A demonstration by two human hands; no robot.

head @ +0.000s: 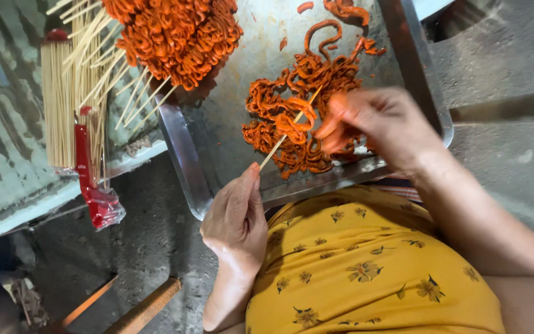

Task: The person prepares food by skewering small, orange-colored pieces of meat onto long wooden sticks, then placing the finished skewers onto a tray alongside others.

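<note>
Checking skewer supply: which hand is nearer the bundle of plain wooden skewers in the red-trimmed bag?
Left. The left hand sits right of the wooden skewer bundle; the right hand is farther right, over the metal tray.

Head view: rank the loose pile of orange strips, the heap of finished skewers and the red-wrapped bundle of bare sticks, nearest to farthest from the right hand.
1. Loose pile of orange strips: under the right hand, mid-tray.
2. Heap of finished skewers: tray's upper left corner.
3. Red-wrapped bundle of bare sticks: far left, off the tray.
</note>
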